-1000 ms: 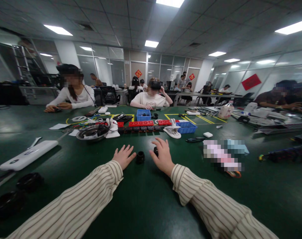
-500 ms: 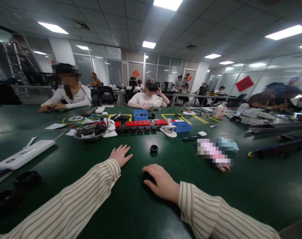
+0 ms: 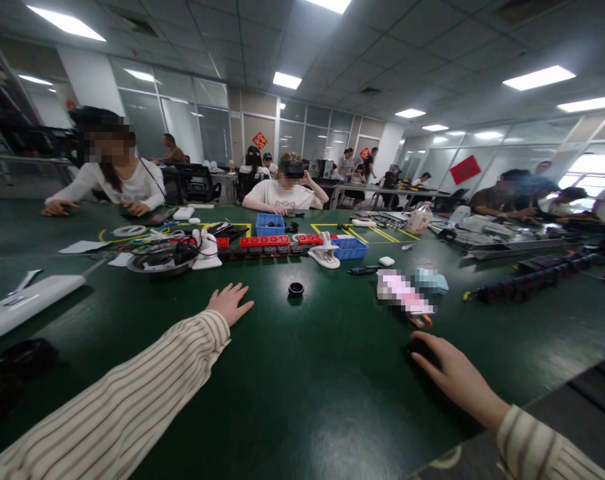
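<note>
On my feed, I can read no word or number. At upper centre of the frame, a red diamond sign (image 3: 260, 140) carries golden marks too small for me to decipher; a second red diamond (image 3: 365, 153) farther right is equally illegible to me. The dark marks on the long white device (image 3: 37, 301), at left, also defeat me.

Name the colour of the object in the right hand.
The object is black, best seen in the head view.

Open tabletop (image 3: 302, 373) surrounds the black ring (image 3: 296, 292), a white clip (image 3: 324, 256) obstructing farther back.
</note>
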